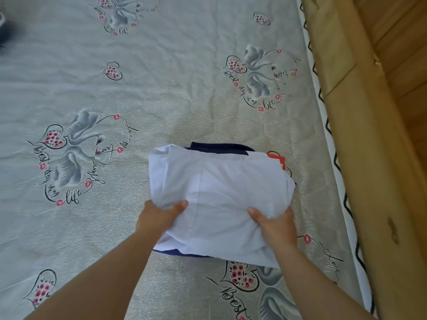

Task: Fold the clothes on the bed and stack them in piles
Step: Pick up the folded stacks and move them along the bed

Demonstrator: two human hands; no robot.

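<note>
Folded white garment [221,199] atop navy garment [217,147], red piece [278,159] beneath, on bed

Left hand [159,215] and right hand [273,224] hold a folded white shirt [221,192] over dark blue clothes [217,147] (just past the hands) on the bed [161,88].

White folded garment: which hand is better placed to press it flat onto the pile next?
Probably the left hand: it grips the white folded garment nearer the middle; the right hand holds the corner overhanging the navy garment.
</note>
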